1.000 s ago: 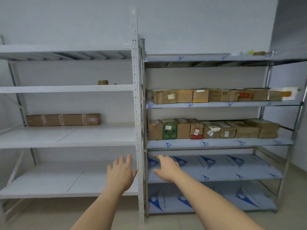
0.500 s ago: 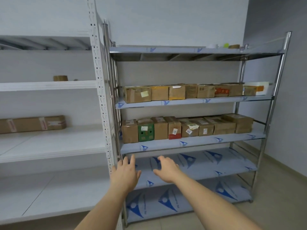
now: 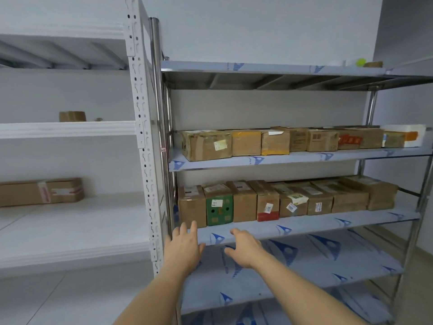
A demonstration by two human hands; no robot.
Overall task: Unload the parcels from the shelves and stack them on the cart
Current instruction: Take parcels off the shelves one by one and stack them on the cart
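Long carton (image 3: 41, 192): lying alone on the white rack's (image 3: 140, 127) middle shelf, well to the left of the left hand and a little above it.
Small brown item (image 3: 72, 116): sitting on the white shelf above that, up and left of both hands.
Left hand (image 3: 184, 246): reaching forward with fingers straight and spread, holding nothing; its fingertips are showing just below the front lip of the steel shelf (image 3: 304, 225), under the leftmost brown box (image 3: 192, 206). Whether they are touching the lip cannot be told.
Green box (image 3: 219, 207): standing just above and between the two hands, second in the lower parcel row (image 3: 288, 198).
Right hand (image 3: 243, 247): stretching forward beside the left hand, fingers loosely extended and empty, hovering under the same shelf edge, below the green box and the plain brown box to its right.
Red-banded box (image 3: 267, 202): standing up and right of the right hand, in the same row.
Upper parcel row (image 3: 293, 141): sitting one shelf higher, well above both hands, running out to the right.
White foam box (image 3: 408, 136): ending that upper row, far up and right of the right hand.
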